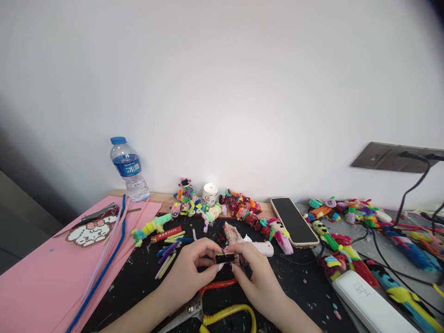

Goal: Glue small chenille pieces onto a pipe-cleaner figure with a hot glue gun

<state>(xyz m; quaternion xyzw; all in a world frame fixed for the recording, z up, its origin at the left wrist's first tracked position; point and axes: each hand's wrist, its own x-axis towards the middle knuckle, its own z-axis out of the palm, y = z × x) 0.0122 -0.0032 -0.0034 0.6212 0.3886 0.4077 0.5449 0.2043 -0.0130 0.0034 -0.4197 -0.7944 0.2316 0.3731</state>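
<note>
My left hand (194, 264) and my right hand (252, 266) meet low in the middle, above the black work surface (138, 286). Between their fingertips they pinch a small black piece (225, 258) with a pale edge; its exact kind is hard to make out. Fingers of both hands are closed on its two ends. Right below lie scissors (189, 312) with one red and one yellow handle, partly under my right hand. Just beyond the fingers rests a pink hot glue gun (262, 248), its front crusted with residue and partly hidden.
Short pipe cleaner pieces (167, 253) and a red packet (168, 233) lie left. Fuzzy pipe cleaner figures (255, 222) line the back beside a paper cup (210, 194). A phone (294, 222), power bank (371, 300) and cables are right; a water bottle (129, 171) stands back left.
</note>
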